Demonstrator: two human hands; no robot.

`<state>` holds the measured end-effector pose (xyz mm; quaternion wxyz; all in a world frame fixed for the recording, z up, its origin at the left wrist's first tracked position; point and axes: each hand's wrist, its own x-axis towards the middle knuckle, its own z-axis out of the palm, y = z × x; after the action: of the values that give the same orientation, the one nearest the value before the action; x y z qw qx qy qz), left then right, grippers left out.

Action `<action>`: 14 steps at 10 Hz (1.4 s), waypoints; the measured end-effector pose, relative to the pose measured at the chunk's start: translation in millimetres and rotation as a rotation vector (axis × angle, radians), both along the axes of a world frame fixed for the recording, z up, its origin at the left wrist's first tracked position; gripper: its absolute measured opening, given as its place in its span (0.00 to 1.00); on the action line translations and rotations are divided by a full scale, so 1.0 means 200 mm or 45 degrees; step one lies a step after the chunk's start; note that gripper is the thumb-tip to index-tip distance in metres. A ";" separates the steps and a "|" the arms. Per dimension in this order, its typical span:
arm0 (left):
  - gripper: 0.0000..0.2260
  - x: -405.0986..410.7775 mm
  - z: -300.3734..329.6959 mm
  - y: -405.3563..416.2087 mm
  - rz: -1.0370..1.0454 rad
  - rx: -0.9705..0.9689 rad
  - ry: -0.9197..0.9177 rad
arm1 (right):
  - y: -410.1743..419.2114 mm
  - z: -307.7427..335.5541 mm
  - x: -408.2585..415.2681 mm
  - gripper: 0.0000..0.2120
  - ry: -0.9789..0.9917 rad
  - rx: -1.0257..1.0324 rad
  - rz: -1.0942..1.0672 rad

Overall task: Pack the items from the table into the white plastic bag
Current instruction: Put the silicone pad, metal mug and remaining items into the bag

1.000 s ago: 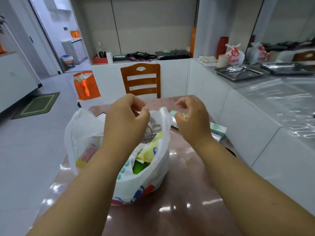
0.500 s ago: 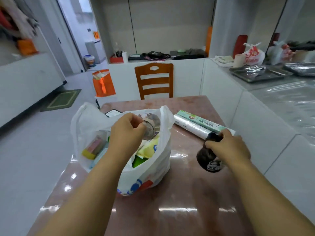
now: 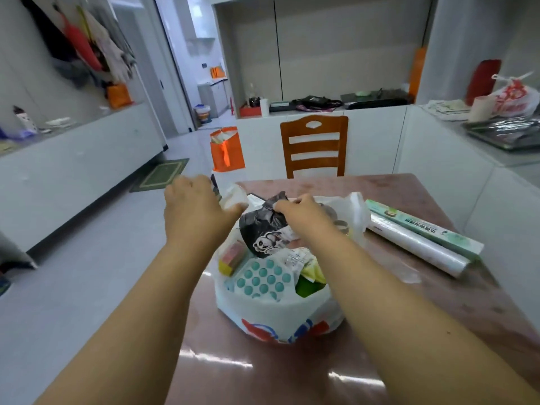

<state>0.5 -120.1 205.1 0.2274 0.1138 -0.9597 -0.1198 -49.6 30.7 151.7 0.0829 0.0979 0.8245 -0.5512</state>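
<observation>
My right hand (image 3: 301, 213) pinches the knotted top of the small black bag (image 3: 264, 229) and holds it over the mouth of the white plastic bag (image 3: 277, 314), so it only has to go straight down. My left hand (image 3: 195, 210) grips the white bag's left handle, pulling the mouth open toward the tabletop's (image 3: 292, 375) left edge. I judge the next pick lies to my right: the clear roll (image 3: 418, 247) and green box (image 3: 423, 226), side by side, long axes running from the far middle toward the right edge.
</observation>
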 end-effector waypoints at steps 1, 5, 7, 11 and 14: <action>0.17 -0.07 -0.03 -0.07 -0.157 0.437 -0.120 | -0.13 -0.14 -0.04 0.31 0.089 0.496 0.112; 0.14 -0.17 0.00 -0.08 -0.387 1.088 0.068 | -0.33 -0.30 -0.19 0.28 0.384 1.189 0.475; 0.11 -0.21 -0.01 -0.12 -0.381 1.200 0.055 | -0.29 -0.32 -0.15 0.27 0.345 1.002 0.593; 0.16 -0.37 0.00 -0.25 -0.243 1.206 0.092 | -0.05 0.20 -0.11 0.20 0.470 0.662 0.382; 0.10 -0.97 -0.18 -0.26 -0.026 1.643 -0.370 | -0.11 0.26 -0.82 0.26 0.069 0.528 0.190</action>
<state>-193.5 -171.3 168.5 -0.0193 0.2329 -0.7172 -0.6565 -213.7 9.1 204.0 0.0793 0.0366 0.9271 -0.3646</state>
